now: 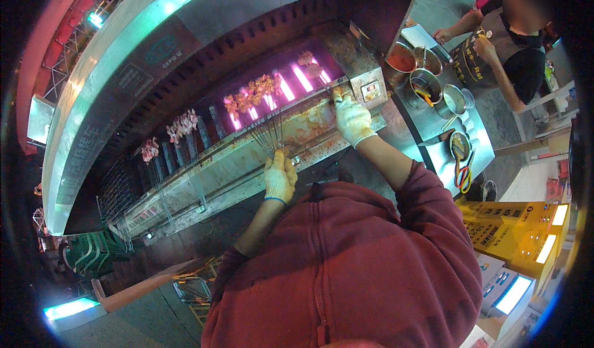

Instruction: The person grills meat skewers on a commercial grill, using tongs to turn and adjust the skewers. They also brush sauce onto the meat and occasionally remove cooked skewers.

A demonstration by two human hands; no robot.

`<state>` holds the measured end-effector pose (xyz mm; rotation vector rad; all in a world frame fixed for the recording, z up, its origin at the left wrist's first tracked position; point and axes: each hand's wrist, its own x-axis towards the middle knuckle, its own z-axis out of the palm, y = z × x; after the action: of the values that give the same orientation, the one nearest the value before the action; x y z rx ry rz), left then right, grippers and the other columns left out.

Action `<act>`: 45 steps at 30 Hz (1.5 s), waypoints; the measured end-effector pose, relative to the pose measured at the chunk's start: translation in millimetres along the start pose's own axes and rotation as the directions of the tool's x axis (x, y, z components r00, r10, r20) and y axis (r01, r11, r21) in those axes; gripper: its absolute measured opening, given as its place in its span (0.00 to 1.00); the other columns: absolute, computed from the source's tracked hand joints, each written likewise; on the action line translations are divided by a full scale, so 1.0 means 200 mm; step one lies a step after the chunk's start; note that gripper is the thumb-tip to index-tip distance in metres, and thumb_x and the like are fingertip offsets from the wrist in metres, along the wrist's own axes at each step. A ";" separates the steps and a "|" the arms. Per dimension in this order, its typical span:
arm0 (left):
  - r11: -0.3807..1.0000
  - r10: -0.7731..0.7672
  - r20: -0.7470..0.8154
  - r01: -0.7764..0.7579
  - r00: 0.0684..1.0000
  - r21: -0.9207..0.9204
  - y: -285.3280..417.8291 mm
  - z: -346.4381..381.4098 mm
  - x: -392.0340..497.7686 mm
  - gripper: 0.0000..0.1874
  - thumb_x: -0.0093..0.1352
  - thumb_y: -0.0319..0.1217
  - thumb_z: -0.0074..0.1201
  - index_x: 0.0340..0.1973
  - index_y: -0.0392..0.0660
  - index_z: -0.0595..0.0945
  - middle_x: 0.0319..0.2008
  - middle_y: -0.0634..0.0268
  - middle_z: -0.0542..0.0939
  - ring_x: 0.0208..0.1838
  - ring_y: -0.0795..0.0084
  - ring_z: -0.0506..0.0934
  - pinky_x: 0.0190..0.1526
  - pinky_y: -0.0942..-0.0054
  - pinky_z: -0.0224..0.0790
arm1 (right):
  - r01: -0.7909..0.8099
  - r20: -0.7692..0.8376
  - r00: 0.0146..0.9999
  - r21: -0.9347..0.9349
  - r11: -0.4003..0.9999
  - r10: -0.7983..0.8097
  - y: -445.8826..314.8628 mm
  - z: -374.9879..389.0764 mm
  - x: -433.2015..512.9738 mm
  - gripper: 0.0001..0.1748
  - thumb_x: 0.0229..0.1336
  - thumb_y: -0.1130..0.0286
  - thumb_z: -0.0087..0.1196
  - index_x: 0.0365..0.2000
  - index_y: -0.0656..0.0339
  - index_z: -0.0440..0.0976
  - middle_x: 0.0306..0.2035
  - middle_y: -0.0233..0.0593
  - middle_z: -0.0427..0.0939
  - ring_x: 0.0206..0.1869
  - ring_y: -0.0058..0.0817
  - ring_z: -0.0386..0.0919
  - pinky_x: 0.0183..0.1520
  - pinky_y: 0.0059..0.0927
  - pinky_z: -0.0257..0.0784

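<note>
My left hand (280, 177), in a white knit glove, grips the lower ends of a fan of metal skewers (265, 136). Their browned meat (253, 95) lies over the glowing purple-pink elements of a long metal grill (315, 116). My right hand (350, 116), also gloved, is at the grill's front edge near its right end, by the lower end of a skewer whose flat browned meat (309, 64) lies over the heat; whether the fingers close on it, I cannot tell. Farther left, paler meat skewers (182, 126) and a small reddish bunch (150, 150) rest across the grill.
A curved metal hood (139, 27) overhangs the grill. On the right, a steel counter (445, 155) holds metal pots with sauces (402, 58), a bowl (459, 144) and red-and-yellow-handled scissors (463, 178). A co-worker (501, 55) stands beyond it. Yellow boxes (510, 227) stand at lower right.
</note>
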<state>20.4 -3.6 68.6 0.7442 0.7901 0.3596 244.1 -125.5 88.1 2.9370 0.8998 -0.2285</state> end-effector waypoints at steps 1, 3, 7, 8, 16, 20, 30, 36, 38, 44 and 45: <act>1.000 -0.001 -0.004 0.001 1.000 -0.001 0.00 0.00 0.00 0.12 0.78 0.43 0.52 0.39 0.49 0.73 0.16 0.75 0.61 0.12 0.80 0.57 0.12 0.75 0.44 | 0.020 -0.016 1.000 0.056 0.998 -0.019 0.01 -0.01 -0.01 0.30 0.68 0.68 0.47 0.68 0.58 0.58 0.50 0.49 0.77 0.49 0.45 0.82 0.45 0.46 0.81; 1.000 0.005 0.034 -0.004 0.999 -0.010 -0.03 -0.04 0.03 0.12 0.78 0.43 0.52 0.39 0.50 0.73 0.16 0.75 0.61 0.12 0.80 0.57 0.12 0.75 0.44 | 0.065 -0.049 0.997 0.165 0.984 -0.057 0.05 -0.01 -0.02 0.29 0.67 0.69 0.47 0.67 0.60 0.60 0.51 0.49 0.78 0.49 0.45 0.82 0.45 0.46 0.80; 1.000 0.008 0.028 -0.008 1.000 -0.002 -0.04 -0.07 0.03 0.12 0.77 0.43 0.52 0.39 0.50 0.73 0.16 0.75 0.62 0.12 0.81 0.57 0.12 0.75 0.43 | 0.328 -0.336 0.925 0.477 0.815 -0.176 0.18 0.19 0.09 0.31 0.66 0.70 0.48 0.68 0.62 0.60 0.48 0.45 0.81 0.43 0.36 0.83 0.41 0.41 0.79; 1.000 -0.008 0.041 0.008 0.999 0.000 -0.03 -0.04 0.03 0.11 0.77 0.43 0.53 0.39 0.51 0.73 0.16 0.75 0.62 0.12 0.81 0.57 0.12 0.75 0.43 | 0.410 -0.437 0.884 0.562 0.718 -0.163 0.25 0.38 0.19 0.31 0.67 0.70 0.48 0.69 0.63 0.60 0.47 0.44 0.81 0.40 0.32 0.82 0.39 0.38 0.78; 1.000 -0.010 0.005 0.010 1.000 0.005 -0.01 0.00 0.01 0.14 0.77 0.46 0.53 0.36 0.52 0.74 0.17 0.76 0.61 0.14 0.80 0.58 0.14 0.75 0.43 | -0.205 0.132 0.956 0.939 -0.276 -0.263 0.35 0.17 0.09 0.29 0.68 0.67 0.52 0.66 0.61 0.65 0.41 0.34 0.82 0.25 0.16 0.69 0.26 0.20 0.63; 1.000 -0.015 -0.032 0.015 0.999 -0.001 -0.02 0.00 0.01 0.11 0.77 0.44 0.53 0.39 0.52 0.76 0.16 0.75 0.62 0.12 0.81 0.57 0.13 0.77 0.44 | -0.321 0.178 0.924 0.843 -0.432 -0.339 0.40 0.21 0.11 0.27 0.64 0.65 0.56 0.62 0.60 0.69 0.40 0.33 0.83 0.28 0.17 0.73 0.29 0.21 0.67; 0.998 0.026 -0.143 -0.016 0.989 0.068 0.03 0.13 -0.06 0.13 0.76 0.45 0.55 0.39 0.50 0.75 0.17 0.75 0.63 0.13 0.82 0.57 0.13 0.77 0.43 | 0.084 -0.019 0.994 0.754 0.651 -0.106 0.40 -0.04 0.06 0.47 0.57 0.63 0.63 0.72 0.62 0.53 0.50 0.55 0.77 0.48 0.49 0.81 0.48 0.50 0.77; 0.995 0.065 -0.166 -0.051 0.984 0.089 -0.02 0.09 -0.04 0.14 0.75 0.46 0.56 0.39 0.50 0.74 0.16 0.74 0.62 0.13 0.81 0.58 0.13 0.77 0.43 | 0.055 0.092 0.992 0.338 0.939 -0.091 0.23 -0.14 0.05 0.42 0.60 0.71 0.56 0.71 0.60 0.48 0.55 0.56 0.71 0.52 0.52 0.80 0.50 0.51 0.80; 0.995 0.083 -0.154 -0.072 0.985 0.075 -0.03 0.07 -0.02 0.15 0.75 0.46 0.56 0.37 0.51 0.74 0.16 0.74 0.62 0.13 0.81 0.58 0.14 0.77 0.43 | 0.077 0.016 0.996 0.257 0.963 -0.084 0.22 -0.11 0.04 0.38 0.62 0.74 0.52 0.70 0.60 0.50 0.52 0.54 0.73 0.50 0.48 0.82 0.45 0.47 0.82; 0.998 0.046 -0.003 -0.046 0.999 0.051 -0.02 0.00 0.01 0.14 0.75 0.45 0.55 0.34 0.52 0.72 0.18 0.74 0.64 0.14 0.79 0.59 0.14 0.75 0.45 | 0.141 -0.247 0.962 0.099 0.985 -0.113 0.33 -0.15 -0.17 0.26 0.65 0.71 0.46 0.64 0.58 0.63 0.40 0.45 0.77 0.32 0.40 0.85 0.27 0.40 0.81; 0.994 0.092 -0.017 -0.090 0.996 0.066 -0.03 0.04 0.00 0.17 0.75 0.48 0.57 0.33 0.50 0.73 0.15 0.75 0.62 0.13 0.80 0.58 0.14 0.76 0.42 | 0.152 -0.288 0.950 0.081 0.985 -0.123 0.38 -0.15 -0.25 0.26 0.65 0.71 0.46 0.63 0.58 0.64 0.38 0.44 0.77 0.30 0.39 0.85 0.26 0.40 0.80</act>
<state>25.9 -10.5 68.1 0.8406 0.7911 0.4252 249.6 -213.6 127.6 3.0548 1.1640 0.1489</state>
